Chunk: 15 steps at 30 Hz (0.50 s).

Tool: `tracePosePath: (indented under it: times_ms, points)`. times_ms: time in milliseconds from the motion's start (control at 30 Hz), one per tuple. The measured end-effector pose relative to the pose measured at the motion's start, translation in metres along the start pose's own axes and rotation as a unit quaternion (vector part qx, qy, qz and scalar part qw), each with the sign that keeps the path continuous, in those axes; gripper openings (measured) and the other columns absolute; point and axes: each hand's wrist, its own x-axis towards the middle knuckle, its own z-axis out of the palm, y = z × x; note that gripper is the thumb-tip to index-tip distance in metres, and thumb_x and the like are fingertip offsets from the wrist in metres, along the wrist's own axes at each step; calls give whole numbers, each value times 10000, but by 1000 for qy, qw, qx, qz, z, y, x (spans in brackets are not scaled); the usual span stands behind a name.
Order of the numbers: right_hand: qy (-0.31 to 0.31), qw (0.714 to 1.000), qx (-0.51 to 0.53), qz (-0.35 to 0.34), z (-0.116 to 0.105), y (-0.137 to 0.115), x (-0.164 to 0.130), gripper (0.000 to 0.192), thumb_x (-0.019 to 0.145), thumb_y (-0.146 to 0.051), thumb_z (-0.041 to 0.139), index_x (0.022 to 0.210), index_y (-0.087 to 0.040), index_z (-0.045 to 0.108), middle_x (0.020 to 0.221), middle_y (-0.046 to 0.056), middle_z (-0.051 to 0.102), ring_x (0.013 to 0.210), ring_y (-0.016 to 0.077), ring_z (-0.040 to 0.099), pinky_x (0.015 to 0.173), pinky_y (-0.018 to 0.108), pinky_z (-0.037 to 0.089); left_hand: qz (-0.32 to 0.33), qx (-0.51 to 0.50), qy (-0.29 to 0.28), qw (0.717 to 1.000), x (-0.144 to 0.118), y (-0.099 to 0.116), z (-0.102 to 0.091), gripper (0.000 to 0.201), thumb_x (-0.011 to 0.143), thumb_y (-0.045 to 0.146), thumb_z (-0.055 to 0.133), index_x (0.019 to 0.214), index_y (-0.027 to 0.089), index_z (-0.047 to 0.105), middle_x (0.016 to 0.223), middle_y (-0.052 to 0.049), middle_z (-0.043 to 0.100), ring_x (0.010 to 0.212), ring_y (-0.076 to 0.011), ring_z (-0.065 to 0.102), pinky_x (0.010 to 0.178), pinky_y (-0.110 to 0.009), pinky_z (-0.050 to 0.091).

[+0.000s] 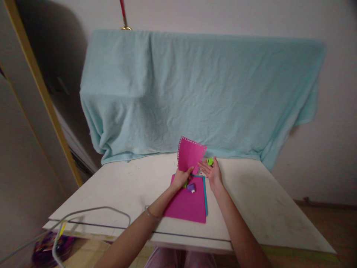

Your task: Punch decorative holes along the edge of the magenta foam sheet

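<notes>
My left hand (184, 177) pinches the lower edge of a small pink paper sheet (191, 152), which stands tilted up. Rows of punched holes line its top and side edges. My right hand (212, 174) is beside the sheet's right edge, palm turned up and fingers stretched. A small green craft punch (210, 161) shows between its thumb and fingers; whether the hand supports it I cannot tell. Below lies a larger pink sheet (185, 206) with a blue sheet (206, 197) under it. On it sit a purple punch (191, 187) and, partly hidden by my left hand, something green (185, 184).
Everything rests on a white table (251, 201). Small paper bits lie near my right fingers. A light blue cloth (209, 93) hangs behind. A grey cable (95, 208) loops over the left front edge, and a dark purple bundle (50, 247) lies below.
</notes>
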Motion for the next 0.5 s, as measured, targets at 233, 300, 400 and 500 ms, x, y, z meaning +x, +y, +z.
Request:
tracePosePath:
  times_ms: [233, 300, 400, 500]
  points:
    - [-3, 1000, 7, -2, 2, -2, -2, 411, 991, -556, 434, 889, -198, 607, 910, 147, 789, 863, 247, 769, 755, 330, 589, -22, 10, -10, 1000, -2, 2, 0, 499, 931, 451, 592, 504, 197, 552, 416, 5, 506, 452, -127, 504, 503, -238, 368]
    - [-3, 1000, 8, -3, 1, -2, -1, 413, 993, -552, 430, 894, -194, 610, 914, 147, 789, 858, 245, 769, 753, 327, 591, -20, 7, -8, 1000, -1, 0, 0, 494, 931, 443, 592, 505, 197, 551, 419, 5, 511, 449, -125, 502, 502, -237, 368]
    - [-5, 1000, 7, -4, 1, -2, -1, 426, 1002, -542, 409, 907, -183, 618, 925, 152, 788, 860, 241, 770, 756, 323, 592, -12, 1, -11, 1000, 2, -4, 2, 491, 929, 446, 589, 506, 199, 551, 431, 1, 526, 448, -124, 505, 506, -236, 377]
    - [-6, 1000, 10, -6, 1, -2, -2, 429, 1000, -551, 414, 908, -186, 619, 924, 148, 790, 873, 244, 769, 755, 324, 594, 2, -9, -13, 1000, 5, -9, 3, 496, 921, 472, 588, 508, 201, 551, 455, -7, 552, 455, -126, 517, 512, -236, 392]
